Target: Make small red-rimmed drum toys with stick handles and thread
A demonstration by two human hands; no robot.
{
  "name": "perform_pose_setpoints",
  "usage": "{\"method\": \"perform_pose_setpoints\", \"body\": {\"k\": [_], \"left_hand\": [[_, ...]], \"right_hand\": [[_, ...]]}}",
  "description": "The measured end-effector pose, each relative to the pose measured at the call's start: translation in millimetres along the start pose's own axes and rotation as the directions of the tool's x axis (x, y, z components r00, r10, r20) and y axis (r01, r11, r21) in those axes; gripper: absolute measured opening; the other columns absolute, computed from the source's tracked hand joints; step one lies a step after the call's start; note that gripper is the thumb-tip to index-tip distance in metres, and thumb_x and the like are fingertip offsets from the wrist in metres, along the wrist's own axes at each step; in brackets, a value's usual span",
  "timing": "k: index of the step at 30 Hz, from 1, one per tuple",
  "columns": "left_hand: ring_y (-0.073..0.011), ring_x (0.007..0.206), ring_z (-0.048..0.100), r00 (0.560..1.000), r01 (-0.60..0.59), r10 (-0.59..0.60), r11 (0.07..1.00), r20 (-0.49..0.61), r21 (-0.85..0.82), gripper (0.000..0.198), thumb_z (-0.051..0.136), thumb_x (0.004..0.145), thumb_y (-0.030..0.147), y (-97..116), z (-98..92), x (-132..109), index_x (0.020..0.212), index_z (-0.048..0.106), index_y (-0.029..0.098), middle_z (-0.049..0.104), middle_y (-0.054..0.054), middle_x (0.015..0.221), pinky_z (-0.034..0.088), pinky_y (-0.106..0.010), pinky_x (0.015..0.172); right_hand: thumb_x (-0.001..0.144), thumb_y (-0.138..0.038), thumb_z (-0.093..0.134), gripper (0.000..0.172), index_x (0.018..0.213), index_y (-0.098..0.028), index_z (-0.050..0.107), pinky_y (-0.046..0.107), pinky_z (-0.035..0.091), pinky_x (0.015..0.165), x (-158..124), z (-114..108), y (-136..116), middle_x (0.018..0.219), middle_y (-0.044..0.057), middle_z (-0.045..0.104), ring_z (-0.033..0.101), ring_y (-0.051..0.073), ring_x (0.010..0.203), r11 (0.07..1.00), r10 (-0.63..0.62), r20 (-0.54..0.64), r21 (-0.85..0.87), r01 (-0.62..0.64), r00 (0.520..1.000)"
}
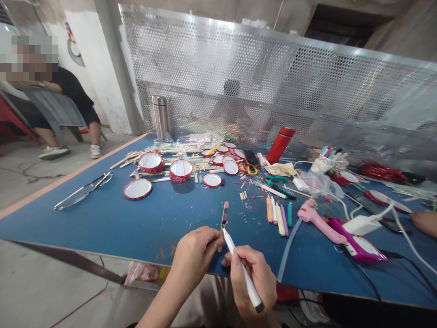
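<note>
My left hand pinches the lower end of a flat wooden craft stick, which stands tilted over the near edge of the blue table. The stick carries coloured marks along its face. My right hand is wrapped around a white marker pen, whose tip touches the stick just above my left fingers. Both hands sit close together at the table's front edge.
Several round red-rimmed drum toys and loose sticks lie at the back. Coloured markers, pink glue guns with cables, a red bottle, a steel flask and tongs surround them. A perforated metal screen stands behind. A person sits far left.
</note>
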State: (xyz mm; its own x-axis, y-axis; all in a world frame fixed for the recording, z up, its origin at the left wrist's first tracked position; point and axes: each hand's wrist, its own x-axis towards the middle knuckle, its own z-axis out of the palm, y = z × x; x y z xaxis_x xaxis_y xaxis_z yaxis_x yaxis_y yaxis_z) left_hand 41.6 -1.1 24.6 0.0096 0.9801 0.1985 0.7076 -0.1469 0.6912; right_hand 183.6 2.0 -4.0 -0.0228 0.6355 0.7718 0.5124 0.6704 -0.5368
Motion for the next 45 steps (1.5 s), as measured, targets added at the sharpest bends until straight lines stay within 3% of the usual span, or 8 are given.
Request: {"method": "perform_pose_setpoints", "body": {"k": [4, 10, 20, 25, 31, 40, 45], "left_hand": [[-0.0150, 0.073, 0.064, 1.000, -0.006, 0.006, 1.000, -0.010, -0.003, 0.014, 0.057, 0.087, 0.016, -0.8, 0.7, 0.0, 0.082, 0.070, 0.018, 0.070, -0.001, 0.076, 0.044, -0.021, 0.065], [-0.0137, 0.068, 0.063, 1.000, -0.018, 0.019, 1.000, -0.021, 0.023, 0.016, 0.057, 0.085, 0.015, -0.3, 0.3, -0.6, 0.074, 0.068, 0.018, 0.069, 0.000, 0.071, 0.042, -0.020, 0.061], [-0.0139, 0.068, 0.063, 0.996, -0.066, 0.066, 0.998, -0.062, 0.002, 0.018, 0.053, 0.086, 0.019, -2.5, 1.8, -0.6, 0.076, 0.068, 0.020, 0.070, 0.000, 0.071, 0.043, -0.021, 0.061], [-0.0132, 0.065, 0.063, 0.996, -0.055, 0.056, 0.998, -0.064, 0.015, 0.019, 0.054, 0.084, 0.019, -1.2, 1.0, -0.8, 0.071, 0.067, 0.020, 0.069, 0.000, 0.069, 0.042, -0.020, 0.059], [-0.0136, 0.067, 0.064, 0.997, -0.052, 0.054, 0.998, -0.060, 0.030, 0.015, 0.055, 0.084, 0.017, 0.0, 0.0, -0.5, 0.076, 0.067, 0.019, 0.069, 0.000, 0.070, 0.043, -0.019, 0.059], [-0.0130, 0.067, 0.063, 0.997, -0.048, 0.048, 0.999, -0.055, 0.012, 0.016, 0.055, 0.085, 0.016, -0.7, 0.7, -1.2, 0.076, 0.067, 0.019, 0.068, 0.000, 0.070, 0.042, -0.019, 0.060], [-0.0131, 0.065, 0.062, 0.995, -0.070, 0.069, 0.998, -0.069, 0.000, 0.019, 0.053, 0.085, 0.018, -0.6, 0.1, -1.2, 0.072, 0.066, 0.019, 0.068, 0.001, 0.068, 0.042, -0.020, 0.058]], "right_hand": [[0.086, -0.022, 0.054, 0.006, 0.083, -0.022, 0.058, 0.022, 0.051, 0.053, 0.5, -1.1, -0.8, 0.061, -0.003, 0.067, 0.065, 0.013, 0.050, 1.000, -0.009, 0.009, -0.007, 0.009, 1.000], [0.088, -0.022, 0.051, 0.007, 0.086, -0.020, 0.057, 0.023, 0.053, 0.054, -1.1, -4.9, -6.2, 0.062, -0.001, 0.068, 0.066, 0.014, 0.052, 0.986, 0.144, -0.008, 0.080, -0.143, 0.990], [0.086, -0.022, 0.055, 0.007, 0.090, -0.019, 0.060, 0.023, 0.053, 0.057, -6.2, -2.0, 1.1, 0.068, 0.000, 0.070, 0.068, 0.014, 0.055, 0.990, 0.109, 0.033, 0.085, -0.112, 0.993], [0.087, -0.019, 0.052, 0.006, 0.089, -0.020, 0.058, 0.024, 0.053, 0.056, -5.6, -3.6, -2.5, 0.064, -0.001, 0.068, 0.066, 0.014, 0.054, 0.985, 0.134, -0.012, 0.111, -0.131, 0.991], [0.086, -0.021, 0.054, 0.005, 0.089, -0.021, 0.059, 0.024, 0.053, 0.057, -5.5, -3.5, 0.8, 0.068, 0.000, 0.069, 0.067, 0.014, 0.055, 0.995, 0.065, 0.047, 0.079, -0.068, 0.997], [0.086, -0.022, 0.053, 0.005, 0.085, -0.020, 0.058, 0.022, 0.052, 0.053, -0.5, -3.0, -4.1, 0.062, -0.002, 0.068, 0.066, 0.013, 0.050, 0.997, 0.064, 0.014, 0.049, -0.065, 0.998], [0.088, -0.019, 0.052, 0.007, 0.090, -0.019, 0.058, 0.024, 0.054, 0.056, -2.4, -3.7, -4.5, 0.066, 0.000, 0.068, 0.066, 0.014, 0.054, 0.984, 0.129, -0.001, 0.126, -0.128, 0.992]]}}
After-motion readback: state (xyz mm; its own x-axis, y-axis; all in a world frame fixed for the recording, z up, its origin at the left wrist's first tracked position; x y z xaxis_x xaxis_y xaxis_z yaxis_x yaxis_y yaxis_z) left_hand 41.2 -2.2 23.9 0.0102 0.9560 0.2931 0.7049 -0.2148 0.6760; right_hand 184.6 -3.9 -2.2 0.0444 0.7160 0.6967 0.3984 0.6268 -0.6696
